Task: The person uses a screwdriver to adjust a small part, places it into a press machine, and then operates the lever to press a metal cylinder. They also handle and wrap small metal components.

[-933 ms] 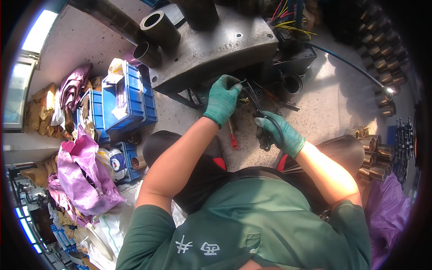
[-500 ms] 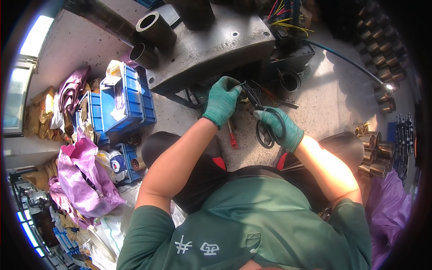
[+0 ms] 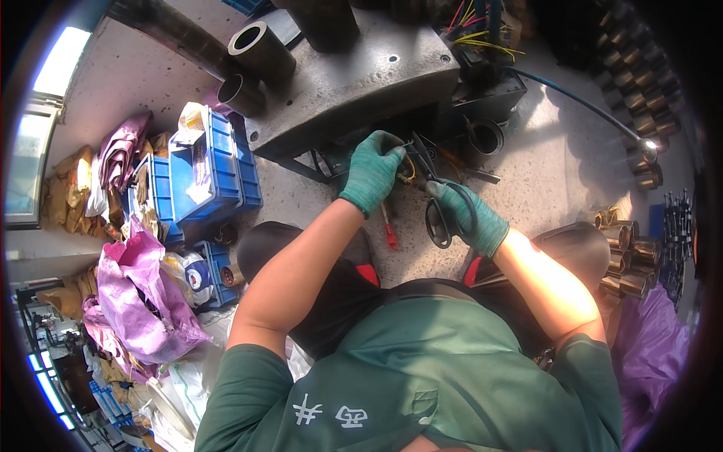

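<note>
A pair of black-handled scissors (image 3: 440,232) is gripped in my gloved right hand (image 3: 473,216), with its loops around the fingers and its blades pointing away from me. My gloved left hand (image 3: 374,172) is closed, thumb and fingers pressed together just left of the blades. A short thin strand sticks out from its fingertips toward the blades, and a yellow loop of wire (image 3: 410,175) shows below them. What the fingers grip is too small to make out. Beneath the hands, a red-handled tool (image 3: 390,236) stands out against the floor.
Ahead is a heavy metal block (image 3: 354,83) with a thick steel tube (image 3: 260,50) on it. Blue crates (image 3: 222,162) and a purple sack (image 3: 143,294) lie left. On the right are stacked metal tubes (image 3: 623,260) and a bent lamp arm (image 3: 580,102).
The scissor handles have drawn closer together in my right hand. A yellow wire loop now shows more plainly beside the blades. My left hand has hardly moved.
</note>
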A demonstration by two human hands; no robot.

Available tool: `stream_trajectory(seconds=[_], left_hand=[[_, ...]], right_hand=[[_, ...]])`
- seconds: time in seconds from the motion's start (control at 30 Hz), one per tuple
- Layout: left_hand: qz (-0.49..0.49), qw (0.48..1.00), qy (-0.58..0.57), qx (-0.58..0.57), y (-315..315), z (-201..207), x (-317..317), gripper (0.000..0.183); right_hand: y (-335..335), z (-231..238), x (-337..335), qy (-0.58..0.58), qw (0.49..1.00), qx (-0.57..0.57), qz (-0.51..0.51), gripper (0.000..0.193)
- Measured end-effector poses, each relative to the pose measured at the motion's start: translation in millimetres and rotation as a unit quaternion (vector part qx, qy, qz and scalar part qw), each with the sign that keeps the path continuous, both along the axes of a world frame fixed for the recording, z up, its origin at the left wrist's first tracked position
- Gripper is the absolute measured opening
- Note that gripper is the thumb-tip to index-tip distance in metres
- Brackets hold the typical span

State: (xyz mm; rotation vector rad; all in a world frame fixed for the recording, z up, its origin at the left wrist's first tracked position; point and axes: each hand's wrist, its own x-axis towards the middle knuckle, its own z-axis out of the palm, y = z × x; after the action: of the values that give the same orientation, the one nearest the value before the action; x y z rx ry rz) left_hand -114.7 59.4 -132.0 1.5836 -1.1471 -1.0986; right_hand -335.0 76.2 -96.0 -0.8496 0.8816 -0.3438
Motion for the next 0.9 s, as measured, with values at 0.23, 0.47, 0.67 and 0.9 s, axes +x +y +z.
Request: stream_trajectory(seconds=[0.23,0.47,0.67,0.9], left_hand=[[-0.001,1.000,0.019,0.005,3.7,9.5,-4.7,0.015],[-0.007,1.000,0.005,0.005,-0.7,-1.9,0.1,0.015],[-0.005,1.000,0.007,0.017,0.6,1.9,-1.6,0.015],[-0.008,0.999,0.024,0.037,1.4,9.6,-3.5,0.016]], right_hand=[[-2.6,-8.3,0.7,-0.010,1.000,0.014,-0.004,0.043],[-2.9,-14.4,0.4,0.004,1.000,0.014,-0.019,0.044],[-1.9,-13.0,1.8,-0.007,1.000,0.002,-0.009,0.044],[-3.6,-7.7,0.9,-0.008,0.998,0.062,-0.015,0.040]])
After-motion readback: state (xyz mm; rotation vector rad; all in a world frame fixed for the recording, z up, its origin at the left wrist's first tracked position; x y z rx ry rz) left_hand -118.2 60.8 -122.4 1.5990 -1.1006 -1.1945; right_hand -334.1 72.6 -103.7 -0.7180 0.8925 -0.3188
